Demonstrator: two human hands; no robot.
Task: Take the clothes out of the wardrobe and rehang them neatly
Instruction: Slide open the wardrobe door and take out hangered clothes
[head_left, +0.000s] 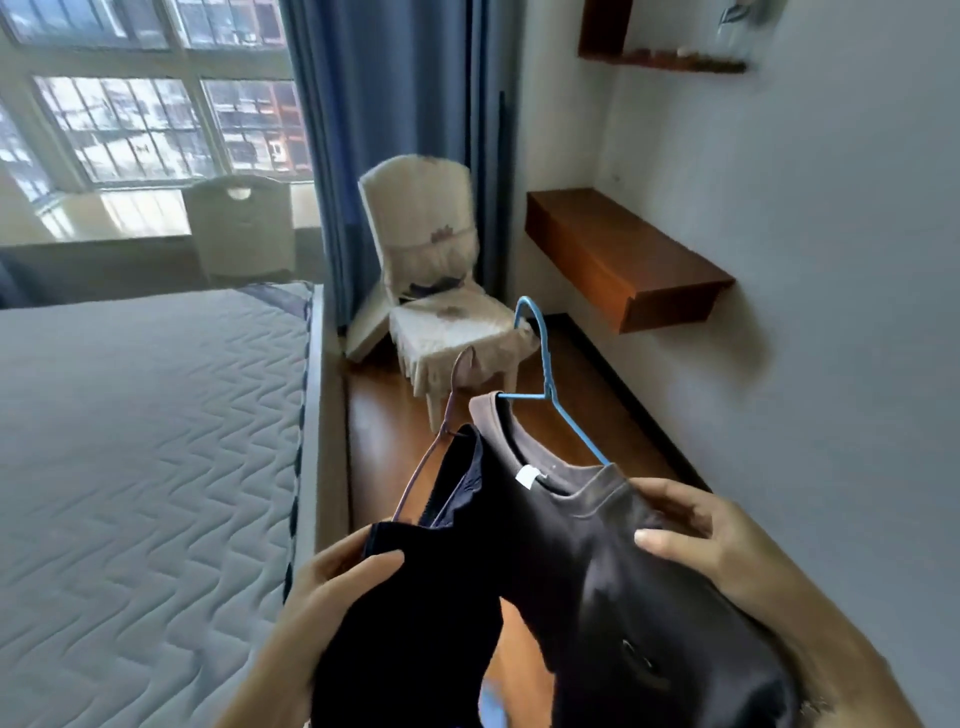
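Hands pinching soft dark shirts, left hand navy top, right hand grey tee, thin wire hangers

Two bare hands hold dark garments on wire hangers — the left hand grips a navy-black top on a brownish-purple hanger, the right hand pinches a charcoal crew-neck T-shirt on a light-blue hanger. A quilted grey mattress lies left; a cream-covered chair stands far.

Lower centre of frame: dark grey T-shirt on blue wire hanger; left of it, black garment on purple hanger.
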